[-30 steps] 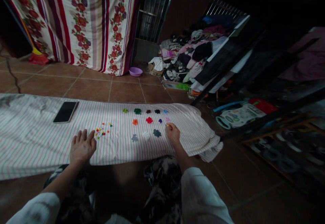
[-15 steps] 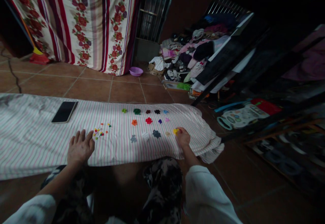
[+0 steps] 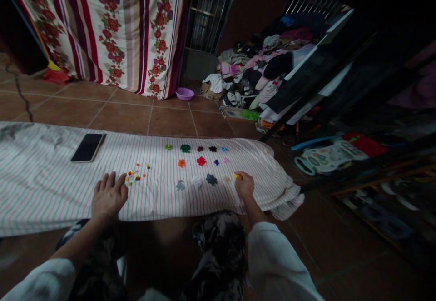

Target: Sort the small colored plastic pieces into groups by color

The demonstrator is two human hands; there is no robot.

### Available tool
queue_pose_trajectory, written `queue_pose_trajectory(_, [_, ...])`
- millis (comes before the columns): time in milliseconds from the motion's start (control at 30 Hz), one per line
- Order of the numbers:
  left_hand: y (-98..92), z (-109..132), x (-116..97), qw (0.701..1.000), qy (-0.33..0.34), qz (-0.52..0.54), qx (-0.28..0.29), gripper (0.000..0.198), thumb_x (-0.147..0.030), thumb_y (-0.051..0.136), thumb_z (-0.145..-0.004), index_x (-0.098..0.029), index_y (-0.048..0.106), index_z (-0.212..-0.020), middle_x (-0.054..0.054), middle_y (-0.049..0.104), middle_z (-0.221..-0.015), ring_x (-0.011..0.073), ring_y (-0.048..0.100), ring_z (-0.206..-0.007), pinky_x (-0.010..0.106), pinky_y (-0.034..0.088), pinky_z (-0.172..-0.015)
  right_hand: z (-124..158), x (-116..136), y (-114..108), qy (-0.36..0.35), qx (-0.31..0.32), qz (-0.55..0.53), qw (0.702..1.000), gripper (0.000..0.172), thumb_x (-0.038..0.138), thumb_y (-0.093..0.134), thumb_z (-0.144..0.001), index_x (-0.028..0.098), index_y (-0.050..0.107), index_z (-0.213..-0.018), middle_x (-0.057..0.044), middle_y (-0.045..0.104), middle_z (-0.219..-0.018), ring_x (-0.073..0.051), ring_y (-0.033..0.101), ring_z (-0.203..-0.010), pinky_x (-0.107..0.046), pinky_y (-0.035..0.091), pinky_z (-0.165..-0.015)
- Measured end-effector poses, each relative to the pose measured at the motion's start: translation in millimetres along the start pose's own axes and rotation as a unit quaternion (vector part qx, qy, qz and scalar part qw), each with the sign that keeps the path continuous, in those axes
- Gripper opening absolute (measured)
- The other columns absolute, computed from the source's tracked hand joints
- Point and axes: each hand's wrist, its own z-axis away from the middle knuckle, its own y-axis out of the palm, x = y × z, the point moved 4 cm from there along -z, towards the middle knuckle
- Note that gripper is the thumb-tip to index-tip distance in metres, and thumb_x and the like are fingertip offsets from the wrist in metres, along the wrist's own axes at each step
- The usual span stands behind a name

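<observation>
A striped cloth (image 3: pixel 51 187) lies across the tiled floor in front of me. On it sit small piles of coloured pieces in rows, among them a green pile (image 3: pixel 185 148), a red pile (image 3: pixel 201 161) and a dark blue pile (image 3: pixel 211 179). My right hand (image 3: pixel 244 186) is closed at the right end of the near row, fingertips on a small yellow pile (image 3: pixel 235 176). My left hand (image 3: pixel 109 195) rests flat on the cloth with fingers spread, just below a scatter of mixed tiny pieces (image 3: pixel 135 175).
A black phone (image 3: pixel 88 147) lies on the cloth at the left. Behind are a floral curtain (image 3: pixel 112 28), a purple bowl (image 3: pixel 184 94), and a heap of clothes (image 3: pixel 255 73). Dark shelving and a toy (image 3: pixel 323 158) stand at the right.
My right hand moved from the middle row down and right to the end of the near row, where a yellow pile now lies. My left hand stayed in place.
</observation>
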Motion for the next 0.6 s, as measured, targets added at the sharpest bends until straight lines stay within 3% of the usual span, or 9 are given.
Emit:
queue_pose_trajectory(367, [4.5, -1, 3, 0.999, -0.020, 0.024, 0.015, 0.049, -0.030, 0.036, -0.089, -0.019, 0.057, -0.132, 0.016, 0.051, -0.141, 0.0323, 0.036, -0.138, 0.050, 0.026, -0.112, -2, 13, -4, -0.017, -0.015, -0.018, 1.000, 0.031, 0.023, 0.041, -0.071, 0.017, 0.071, -0.078, -0.012, 0.074, -0.084, -0.025, 0.066, -0.083, -0.040, 0.048, -0.086])
queue_pose_trajectory(600, [9.0, -2, 5, 0.999, -0.020, 0.037, 0.003, 0.049, -0.029, 0.040, -0.088, -0.020, 0.057, -0.132, 0.015, 0.050, -0.142, 0.0338, 0.035, -0.139, 0.051, 0.026, -0.112, -3, 43, 6, -0.034, -0.004, -0.049, 0.998, 0.034, 0.029, 0.040, -0.074, 0.019, 0.071, -0.081, -0.012, 0.073, -0.083, -0.026, 0.064, -0.079, -0.041, 0.049, -0.083])
